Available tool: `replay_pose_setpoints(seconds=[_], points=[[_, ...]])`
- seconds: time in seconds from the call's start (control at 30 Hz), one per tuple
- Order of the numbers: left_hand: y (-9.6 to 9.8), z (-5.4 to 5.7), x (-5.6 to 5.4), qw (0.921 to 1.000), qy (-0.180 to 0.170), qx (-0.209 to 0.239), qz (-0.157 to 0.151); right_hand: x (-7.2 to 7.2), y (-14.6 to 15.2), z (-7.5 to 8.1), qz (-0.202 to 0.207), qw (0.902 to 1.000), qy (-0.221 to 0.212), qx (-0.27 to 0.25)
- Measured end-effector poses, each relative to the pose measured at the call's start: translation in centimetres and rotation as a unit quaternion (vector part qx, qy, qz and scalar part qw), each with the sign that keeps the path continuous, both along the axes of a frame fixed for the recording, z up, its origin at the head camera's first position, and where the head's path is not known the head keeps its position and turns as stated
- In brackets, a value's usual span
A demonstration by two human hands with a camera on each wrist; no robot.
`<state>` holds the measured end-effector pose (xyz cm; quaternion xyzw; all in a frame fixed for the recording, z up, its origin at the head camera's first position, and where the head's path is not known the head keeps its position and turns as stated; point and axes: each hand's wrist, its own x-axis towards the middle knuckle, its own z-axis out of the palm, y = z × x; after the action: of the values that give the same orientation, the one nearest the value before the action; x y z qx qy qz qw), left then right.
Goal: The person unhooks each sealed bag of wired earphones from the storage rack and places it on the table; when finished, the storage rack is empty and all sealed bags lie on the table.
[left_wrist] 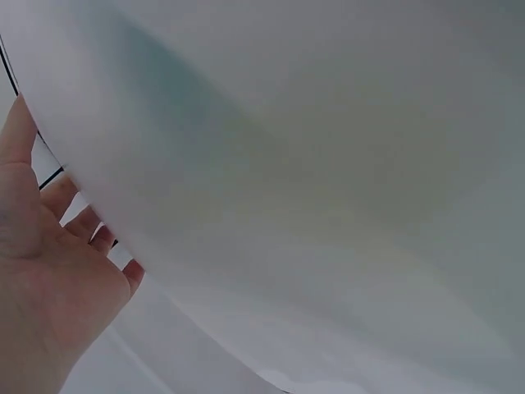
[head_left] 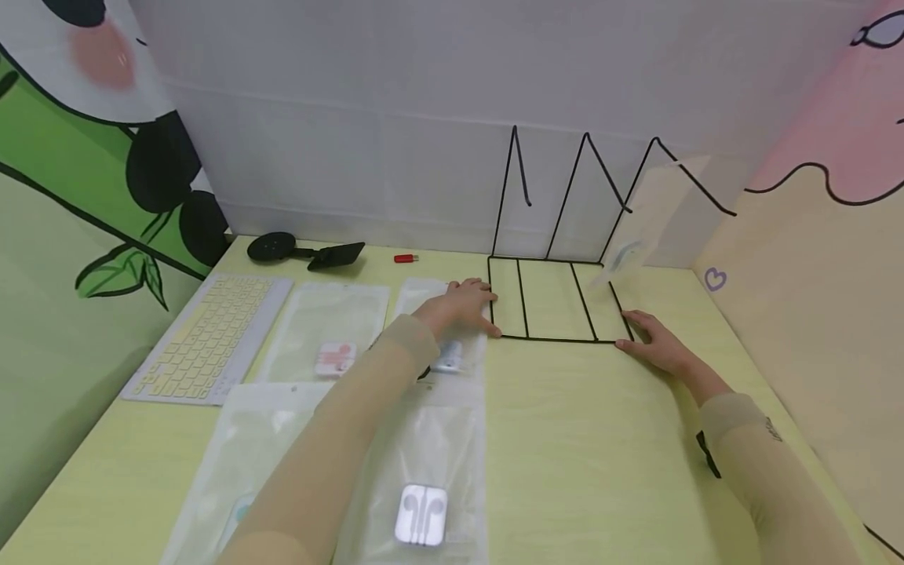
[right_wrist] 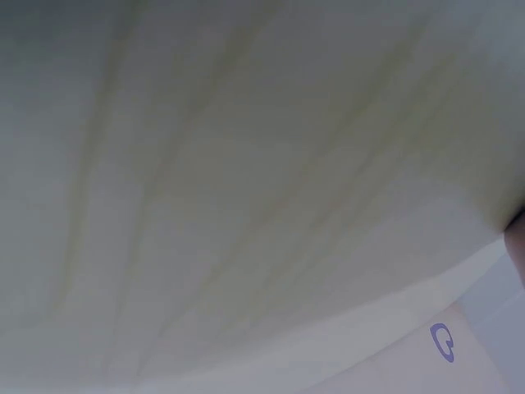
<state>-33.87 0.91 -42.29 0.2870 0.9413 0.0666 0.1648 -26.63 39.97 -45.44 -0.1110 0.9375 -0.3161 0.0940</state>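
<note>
A black wire rack with three upright hooks stands near the back wall. A clear plastic bag hangs on its right hook, with a small pale item low inside. My left hand rests at the left side of the rack's base, fingers spread along the side and thumb at the front corner. At the front right corner, my right hand touches the base with extended fingers. In the left wrist view the left hand shows at the edge, fingers apart; a pale blurred surface fills most of both wrist views.
Several clear bags lie left of the rack, holding white earphones, a pink-and-white case and bluish items. A white keyboard lies at the left. Behind are a black folding stand and a red USB stick.
</note>
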Motion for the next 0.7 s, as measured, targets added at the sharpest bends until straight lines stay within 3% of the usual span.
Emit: replay_pose_setpoints(seconds=[0.23, 0.43, 0.7], points=[[-0.2, -0.4, 0.0, 0.9999, -0.001, 0.010, -0.001, 0.0, -0.1, 0.2, 0.001, 1.0000, -0.007, 0.006], [-0.3, -0.1, 0.5, 0.9998, 0.001, 0.015, 0.009, -0.1, 0.0, 0.5, 0.009, 0.9999, -0.014, 0.005], [-0.3, -0.2, 0.7, 0.9994, 0.002, 0.029, 0.016, -0.4, 0.2, 2.7, -0.007, 0.9979, -0.064, -0.004]])
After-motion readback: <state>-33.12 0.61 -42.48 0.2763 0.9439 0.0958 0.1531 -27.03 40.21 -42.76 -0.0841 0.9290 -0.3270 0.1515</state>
